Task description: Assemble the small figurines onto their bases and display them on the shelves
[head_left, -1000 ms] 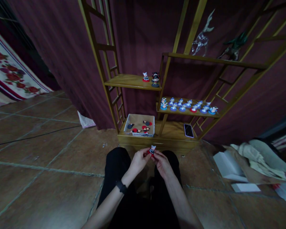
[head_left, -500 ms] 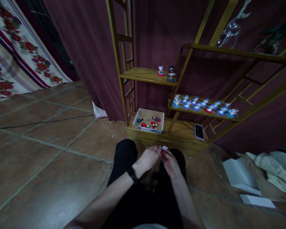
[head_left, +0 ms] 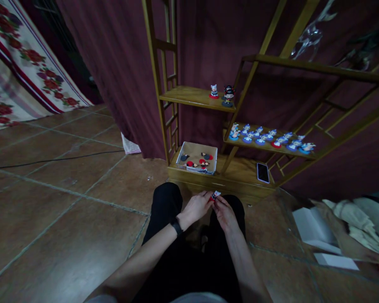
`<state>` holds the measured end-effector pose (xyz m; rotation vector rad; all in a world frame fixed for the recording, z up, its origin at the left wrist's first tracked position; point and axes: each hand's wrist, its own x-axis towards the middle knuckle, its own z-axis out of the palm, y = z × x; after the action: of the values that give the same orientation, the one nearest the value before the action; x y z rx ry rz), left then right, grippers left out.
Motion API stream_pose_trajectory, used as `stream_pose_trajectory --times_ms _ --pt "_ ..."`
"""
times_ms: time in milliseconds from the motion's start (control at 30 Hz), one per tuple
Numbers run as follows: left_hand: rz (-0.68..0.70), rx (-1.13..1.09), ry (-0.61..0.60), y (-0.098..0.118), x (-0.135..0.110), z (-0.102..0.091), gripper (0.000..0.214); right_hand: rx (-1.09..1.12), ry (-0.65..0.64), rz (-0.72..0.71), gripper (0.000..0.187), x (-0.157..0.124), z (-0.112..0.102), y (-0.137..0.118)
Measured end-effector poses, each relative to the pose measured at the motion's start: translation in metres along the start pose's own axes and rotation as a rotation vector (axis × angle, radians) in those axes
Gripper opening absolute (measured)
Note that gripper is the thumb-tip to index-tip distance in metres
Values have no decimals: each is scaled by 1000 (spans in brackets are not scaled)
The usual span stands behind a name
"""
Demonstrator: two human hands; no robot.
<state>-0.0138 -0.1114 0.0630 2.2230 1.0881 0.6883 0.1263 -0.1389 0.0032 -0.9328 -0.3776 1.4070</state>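
The open box (head_left: 194, 150) sits on the bottom shelf (head_left: 240, 167), its front wall close to the shelf's front edge. Nearer the wearer than the box and a little right of it, the left hand (head_left: 197, 207) and right hand (head_left: 225, 211) both pinch one small figurine (head_left: 214, 196), tilted, its white head leaning right. A gap separates the hands from the shelf edge. Inside the box, toppled dark-haired figures (head_left: 205, 163) lie with bare cardboard between them and the back wall. Right of the box, past a post, a stretch of wood runs to the phone (head_left: 262, 172). Above the box, a black-haired figure (head_left: 228, 96) stands by the upper shelf's (head_left: 186, 95) right end.
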Motion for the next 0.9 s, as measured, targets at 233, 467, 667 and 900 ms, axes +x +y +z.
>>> stream_pose_trajectory --times_ms 233,467,667,900 --pt "-236 -768 67 -25 9 10 30 -30 -71 -5 26 -4 14 -7" --pt "-454 -1178 117 -27 8 2 42 -100 -118 -15 29 3 24 -13" --pt "-499 -1177 136 -36 20 1 42 -113 -167 3 31 20 25 -17" --pt "-482 -1168 151 -53 46 2 46 -99 -216 8 33 58 25 -20"
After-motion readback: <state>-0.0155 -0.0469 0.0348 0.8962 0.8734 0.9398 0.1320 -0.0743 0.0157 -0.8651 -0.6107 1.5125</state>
